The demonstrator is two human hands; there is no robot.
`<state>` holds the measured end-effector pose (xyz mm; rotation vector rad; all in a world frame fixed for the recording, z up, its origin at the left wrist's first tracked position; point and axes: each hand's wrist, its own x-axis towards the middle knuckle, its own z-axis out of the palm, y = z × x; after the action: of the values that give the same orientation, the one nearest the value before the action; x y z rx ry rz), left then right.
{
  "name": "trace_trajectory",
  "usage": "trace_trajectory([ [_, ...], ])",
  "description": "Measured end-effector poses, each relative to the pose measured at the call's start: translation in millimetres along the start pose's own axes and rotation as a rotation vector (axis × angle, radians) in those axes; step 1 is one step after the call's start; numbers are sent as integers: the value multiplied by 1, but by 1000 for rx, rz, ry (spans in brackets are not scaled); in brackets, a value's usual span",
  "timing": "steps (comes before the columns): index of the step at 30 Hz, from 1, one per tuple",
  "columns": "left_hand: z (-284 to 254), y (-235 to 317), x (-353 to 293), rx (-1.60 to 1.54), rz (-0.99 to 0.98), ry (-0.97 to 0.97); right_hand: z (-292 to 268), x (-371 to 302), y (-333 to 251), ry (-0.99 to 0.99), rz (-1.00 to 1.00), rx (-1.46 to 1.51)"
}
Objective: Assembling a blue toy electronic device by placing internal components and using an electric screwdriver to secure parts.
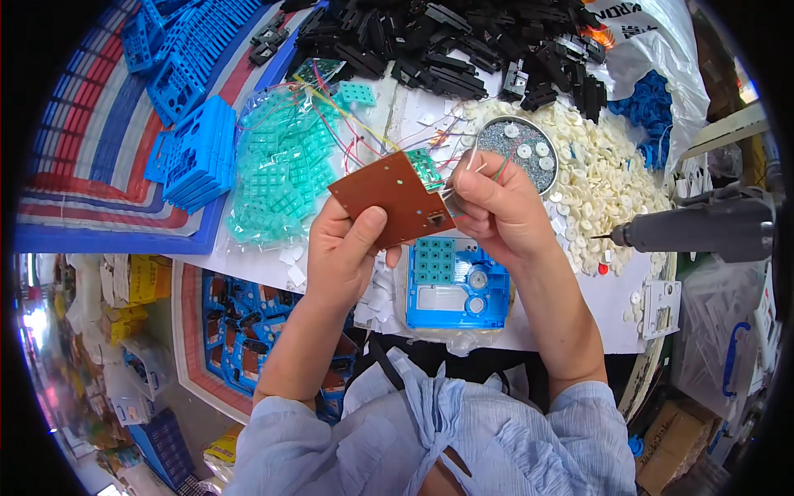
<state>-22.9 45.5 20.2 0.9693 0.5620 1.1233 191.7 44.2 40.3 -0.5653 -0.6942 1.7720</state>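
My left hand (351, 244) grips a brown circuit board (385, 198) by its lower left part, thumb on top. A small green board (424, 169) with thin coloured wires shows behind its upper right edge. At that right edge, my right hand (496, 198) is closed in a pinch on thin wires (473, 161). Just under the hands lies a blue plastic casing (459, 306), open side up, with a teal rubber keypad (434, 260) set in its upper left. Part of the casing is hidden by the board and hands.
Teal keypads in a clear bag (277, 165) and stacked blue casings (198, 157) lie left. Black plastic parts (430, 50) heap at the back. Right are a round tin of screws (521, 140), cream discs (612, 182) and a power screwdriver (695, 227). A crate of blue units (248, 331) stands below left.
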Motion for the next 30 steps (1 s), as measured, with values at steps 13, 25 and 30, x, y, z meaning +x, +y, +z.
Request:
trace_trajectory([
  [13, -3, -6, -11, -353, -63, 159, 8, -12, 12, 263, -91, 66],
  [25, -5, 11, -16, 180, 276, -7, 9, -34, 9, 242, 0, -244],
  [30, -10, 17, -46, 471, 234, 6, 0, -125, 2, 263, -258, -292],
])
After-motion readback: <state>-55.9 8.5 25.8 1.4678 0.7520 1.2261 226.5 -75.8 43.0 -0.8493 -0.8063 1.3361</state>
